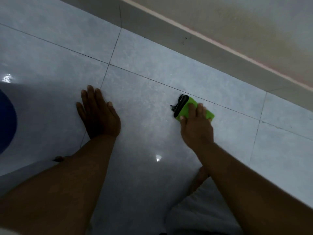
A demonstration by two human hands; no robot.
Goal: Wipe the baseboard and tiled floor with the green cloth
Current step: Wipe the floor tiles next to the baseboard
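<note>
A folded green cloth point(185, 108) with a black edge lies flat on the pale grey tiled floor point(149, 92), just below a grout line. My right hand point(196, 126) presses down on it, fingers spread over the cloth's near half. My left hand point(97, 114) rests flat on the tiles to the left, palm down, fingers apart, holding nothing. The grey baseboard point(177, 39) runs diagonally from the top middle to the right edge, well beyond the cloth, under a beige wall point(237, 19).
A dark blue round object point(6, 122) shows at the left edge. My knees in light fabric point(203, 211) are at the bottom, with toes behind my arms. Dark marks dot the baseboard point(185, 39).
</note>
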